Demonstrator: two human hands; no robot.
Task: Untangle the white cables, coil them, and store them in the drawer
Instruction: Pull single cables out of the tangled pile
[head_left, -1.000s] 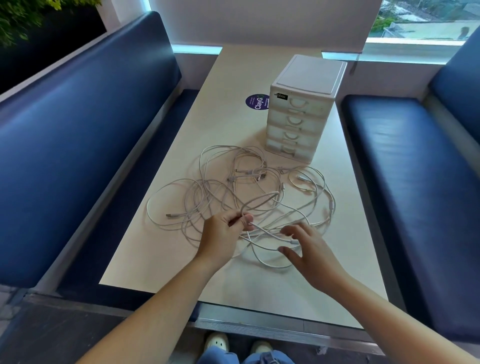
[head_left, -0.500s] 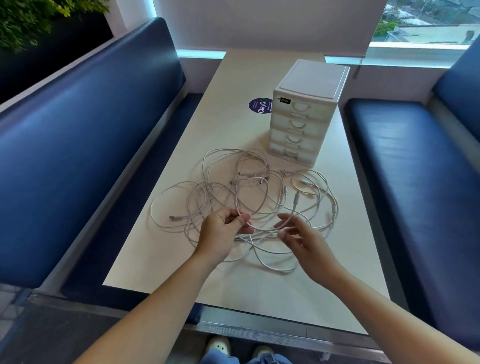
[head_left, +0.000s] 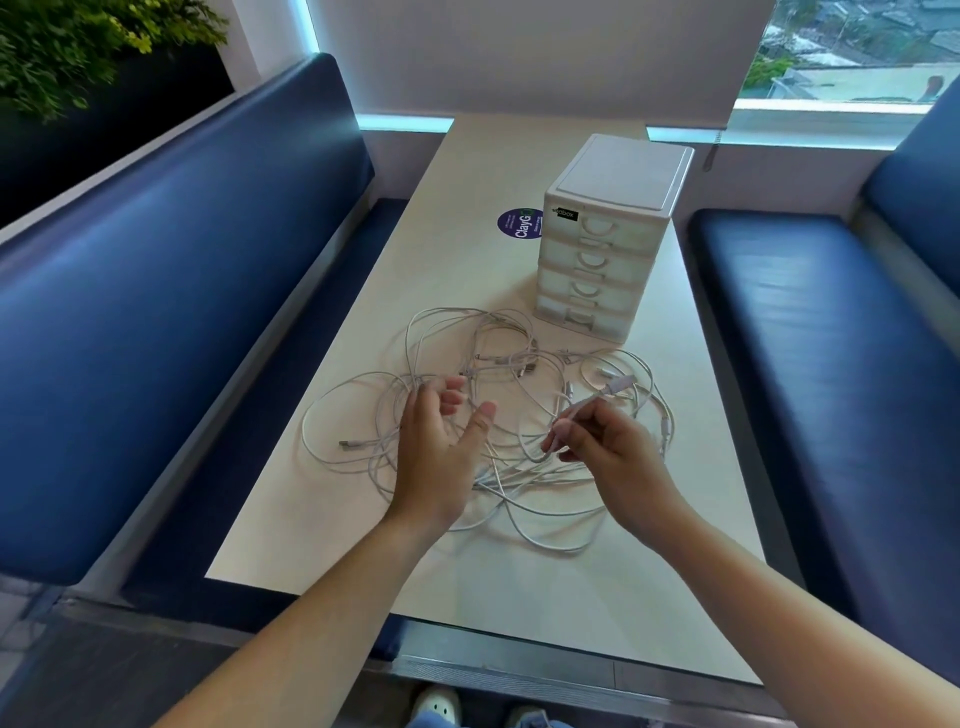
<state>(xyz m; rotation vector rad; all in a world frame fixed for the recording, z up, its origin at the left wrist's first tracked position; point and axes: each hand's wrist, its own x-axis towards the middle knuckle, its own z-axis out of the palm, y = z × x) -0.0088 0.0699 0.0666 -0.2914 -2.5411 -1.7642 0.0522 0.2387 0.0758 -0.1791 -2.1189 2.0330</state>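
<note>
A tangle of white cables (head_left: 498, 364) lies spread across the middle of the cream table (head_left: 519, 597). My right hand (head_left: 608, 457) pinches one cable near its plug end, and the connector sticks up to the right past my fingers. My left hand (head_left: 441, 447) hovers over the left part of the tangle with fingers spread and nothing in it. Behind the cables stands a white drawer unit (head_left: 608, 234) with several small drawers, all closed.
Blue padded benches run along the left (head_left: 156, 291) and right (head_left: 831, 332) of the table. A round purple sticker (head_left: 519, 224) lies on the tabletop left of the drawer unit. Shoes show below the near table edge.
My left hand has let go of the cable it pinched and opened. My right hand has closed on a cable end and lifted it slightly.
</note>
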